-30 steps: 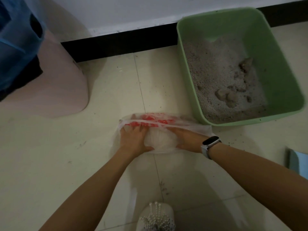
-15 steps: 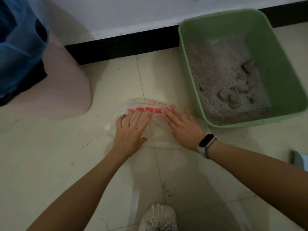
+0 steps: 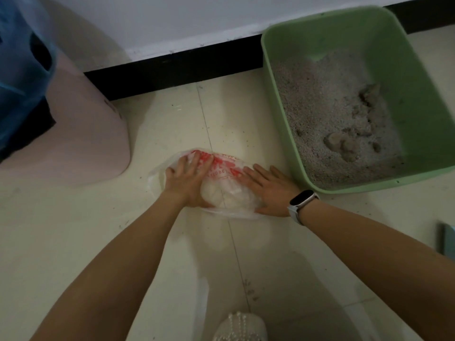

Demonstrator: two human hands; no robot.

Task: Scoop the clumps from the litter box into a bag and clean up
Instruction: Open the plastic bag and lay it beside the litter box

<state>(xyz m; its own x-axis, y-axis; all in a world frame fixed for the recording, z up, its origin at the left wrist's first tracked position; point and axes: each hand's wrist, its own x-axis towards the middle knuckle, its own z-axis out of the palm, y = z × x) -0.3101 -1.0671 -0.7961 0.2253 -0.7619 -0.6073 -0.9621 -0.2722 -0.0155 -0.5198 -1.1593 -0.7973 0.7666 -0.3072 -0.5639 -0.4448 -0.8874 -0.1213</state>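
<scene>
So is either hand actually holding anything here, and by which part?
Nothing is gripped. The left hand and right hand lie flat on the plastic bag on the floor, straight fingers pressing its printed upper part, palms beside its white bulge.

Your left hand (image 3: 186, 179) and right hand (image 3: 269, 190) lie flat on the plastic bag (image 3: 225, 193) on the floor (image 3: 73, 230) at the frame's centre, fingers (image 3: 253, 172) straight. The green litter box (image 3: 418, 99), upper right, holds grey litter with clumps (image 3: 344, 143). A pink bin (image 3: 83, 134) stands at left.
</scene>
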